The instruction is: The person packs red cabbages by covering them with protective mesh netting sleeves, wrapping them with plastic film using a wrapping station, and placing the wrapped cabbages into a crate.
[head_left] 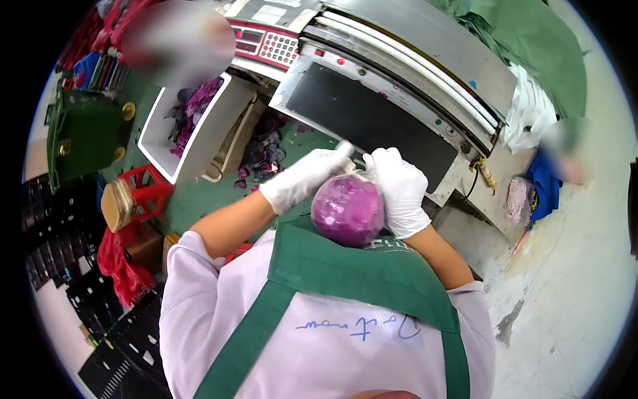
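Observation:
A purple cabbage in clear plastic film hangs close in front of the green apron. My left hand, in a white glove, is closed on the gathered film at the cabbage's top left. On the other side, my right hand, also gloved in white, has its fingers curled around the film at the top right. The film is bunched between both hands above the cabbage. My exact fingertip grip is partly hidden by the gloves and the film.
A wrapping machine with a dark plate stands ahead, beside a scale keypad. Left of it are a white bin with purple leaves, a beige basket, loose leaves on the floor, a red stool and a green cart.

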`<state>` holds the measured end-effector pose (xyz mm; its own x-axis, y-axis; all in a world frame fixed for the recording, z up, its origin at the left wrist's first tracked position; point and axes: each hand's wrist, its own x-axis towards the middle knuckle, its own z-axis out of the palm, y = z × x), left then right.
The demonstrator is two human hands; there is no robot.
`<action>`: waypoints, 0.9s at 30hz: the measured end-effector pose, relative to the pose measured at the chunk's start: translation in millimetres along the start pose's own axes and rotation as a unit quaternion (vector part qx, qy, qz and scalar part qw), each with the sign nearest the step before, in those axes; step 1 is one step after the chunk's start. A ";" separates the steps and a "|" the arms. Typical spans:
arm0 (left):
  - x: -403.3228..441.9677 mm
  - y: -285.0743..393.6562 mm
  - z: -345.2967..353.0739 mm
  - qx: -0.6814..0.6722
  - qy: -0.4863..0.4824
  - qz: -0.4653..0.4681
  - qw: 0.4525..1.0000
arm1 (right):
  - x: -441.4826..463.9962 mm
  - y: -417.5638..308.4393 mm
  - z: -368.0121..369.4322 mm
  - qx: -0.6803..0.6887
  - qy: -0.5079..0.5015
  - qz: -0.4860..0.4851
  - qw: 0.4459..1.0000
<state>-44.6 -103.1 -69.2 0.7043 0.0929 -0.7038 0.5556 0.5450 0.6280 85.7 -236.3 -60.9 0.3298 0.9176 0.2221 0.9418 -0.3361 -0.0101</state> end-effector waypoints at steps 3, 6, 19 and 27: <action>-46.5 -8.3 -2.2 -0.195 0.032 -0.003 0.980 | 5.3 -32.1 -0.1 0.093 0.052 -0.043 0.993; -85.9 -41.8 -15.3 -0.199 0.059 0.120 0.971 | 16.6 -67.6 13.0 0.324 0.097 -0.019 0.941; -290.4 -198.0 -92.5 0.216 0.579 0.449 0.645 | -23.0 -358.2 11.8 0.722 -0.607 0.109 0.314; -352.7 -315.4 -46.6 -0.203 0.647 0.449 0.582 | -43.7 -469.1 -1.2 0.632 -0.695 0.020 0.342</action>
<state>-488.8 -269.0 -34.6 -0.4388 0.8983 0.0220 -0.1148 -0.0803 0.9901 -370.6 -119.0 -64.7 -0.7715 0.4269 -0.4717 -0.0788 -0.7998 -0.5951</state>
